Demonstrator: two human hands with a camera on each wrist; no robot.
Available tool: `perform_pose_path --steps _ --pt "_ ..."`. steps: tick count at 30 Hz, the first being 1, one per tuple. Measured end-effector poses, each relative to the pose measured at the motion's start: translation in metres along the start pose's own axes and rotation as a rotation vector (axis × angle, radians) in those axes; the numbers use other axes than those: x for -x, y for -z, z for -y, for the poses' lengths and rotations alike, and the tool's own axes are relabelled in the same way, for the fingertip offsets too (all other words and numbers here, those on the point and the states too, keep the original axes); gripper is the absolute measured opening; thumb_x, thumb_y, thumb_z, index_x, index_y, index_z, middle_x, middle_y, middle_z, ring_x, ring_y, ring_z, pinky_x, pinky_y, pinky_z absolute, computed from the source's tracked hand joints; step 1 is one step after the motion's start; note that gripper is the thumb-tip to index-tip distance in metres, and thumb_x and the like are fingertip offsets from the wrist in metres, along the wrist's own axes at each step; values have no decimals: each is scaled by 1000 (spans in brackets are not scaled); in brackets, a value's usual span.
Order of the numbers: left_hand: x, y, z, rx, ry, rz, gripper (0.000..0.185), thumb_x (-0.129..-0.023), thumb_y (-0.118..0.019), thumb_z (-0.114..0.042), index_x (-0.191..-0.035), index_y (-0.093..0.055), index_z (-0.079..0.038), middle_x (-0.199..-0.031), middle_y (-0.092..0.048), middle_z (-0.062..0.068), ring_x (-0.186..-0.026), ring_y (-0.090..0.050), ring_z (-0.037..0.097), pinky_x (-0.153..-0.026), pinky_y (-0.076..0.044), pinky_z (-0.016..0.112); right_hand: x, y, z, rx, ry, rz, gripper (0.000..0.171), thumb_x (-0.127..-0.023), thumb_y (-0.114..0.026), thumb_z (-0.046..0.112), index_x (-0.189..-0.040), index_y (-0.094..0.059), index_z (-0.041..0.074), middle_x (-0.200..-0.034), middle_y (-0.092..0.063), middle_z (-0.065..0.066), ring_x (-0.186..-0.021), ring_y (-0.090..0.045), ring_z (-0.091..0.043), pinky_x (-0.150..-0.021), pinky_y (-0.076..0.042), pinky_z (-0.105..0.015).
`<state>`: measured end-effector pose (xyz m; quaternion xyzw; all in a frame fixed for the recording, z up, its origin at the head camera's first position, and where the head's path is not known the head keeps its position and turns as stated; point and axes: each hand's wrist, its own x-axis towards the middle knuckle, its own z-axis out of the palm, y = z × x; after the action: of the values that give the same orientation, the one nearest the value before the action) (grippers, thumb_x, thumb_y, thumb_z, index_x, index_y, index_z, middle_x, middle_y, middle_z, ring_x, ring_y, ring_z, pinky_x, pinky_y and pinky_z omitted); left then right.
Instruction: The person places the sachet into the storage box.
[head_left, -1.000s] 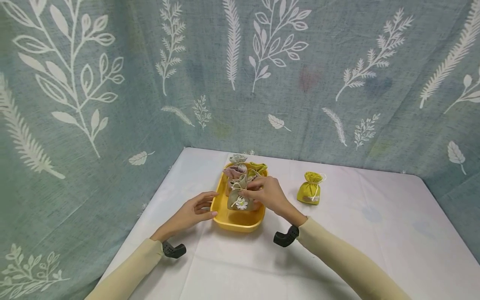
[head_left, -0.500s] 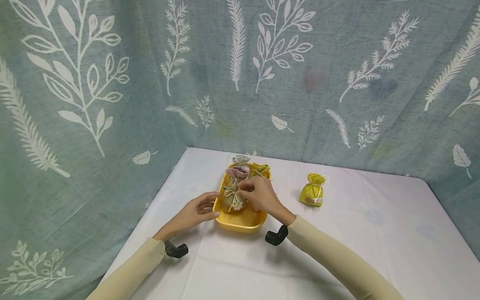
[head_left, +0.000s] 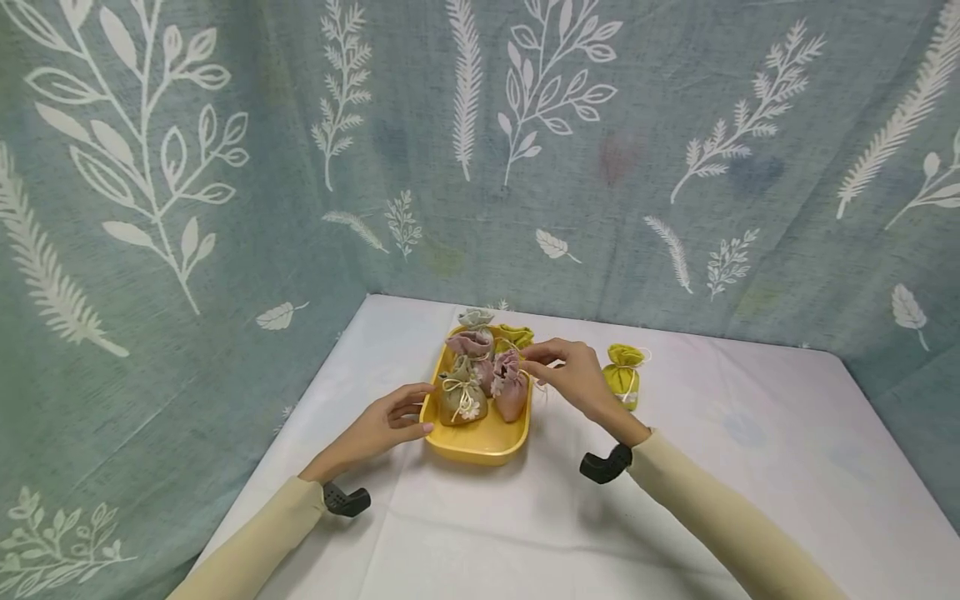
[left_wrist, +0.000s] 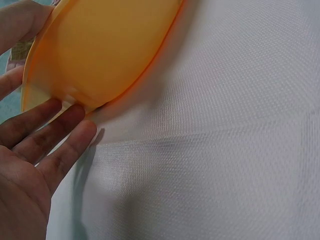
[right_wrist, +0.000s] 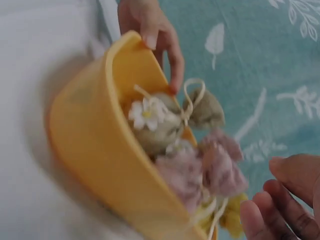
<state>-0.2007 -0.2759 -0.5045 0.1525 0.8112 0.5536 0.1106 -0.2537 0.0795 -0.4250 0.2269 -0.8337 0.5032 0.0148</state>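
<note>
Nothing is held by the right hand (head_left: 573,375), relaxed open above the yellow tray (head_left: 480,446) steadied by the left hand (head_left: 390,425); next, reaching the yellow pouch (head_left: 622,375) seems needed.

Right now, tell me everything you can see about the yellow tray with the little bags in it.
The yellow tray is a smooth, oblong dish that looks like plastic, with rounded corners and a raised rim. It sits flat on the white tablecloth, lengthwise away from the person. Several small drawstring pouches stand inside it. The left hand touches its near left edge with straight fingers; the right hand hovers by its right side, not touching it.
</note>
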Motion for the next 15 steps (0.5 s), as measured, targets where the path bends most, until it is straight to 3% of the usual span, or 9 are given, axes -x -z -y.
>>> perform_pose_path --steps 6,15 --pt "0 1 0 -20 7 -3 67 -93 -79 -33 -152 -47 -26 -149 -52 13 -133 -54 33 -111 -48 45 17 27 -18 -18 -116 -29 26 -94 -78 33 -115 -79 18 -108 -73 0 -92 -68 -23 -68 -63 -36" --pt "-1 0 -1 -14 12 -5 67 -93 -80 -32 -152 -47 -25 -149 -52 14 -132 -55 33 -110 -49 44 45 59 -46 17 -254 -45 28 -93 -79 38 -114 -79 20 -114 -72 -3 -100 -64 -23 -77 -60 -42"
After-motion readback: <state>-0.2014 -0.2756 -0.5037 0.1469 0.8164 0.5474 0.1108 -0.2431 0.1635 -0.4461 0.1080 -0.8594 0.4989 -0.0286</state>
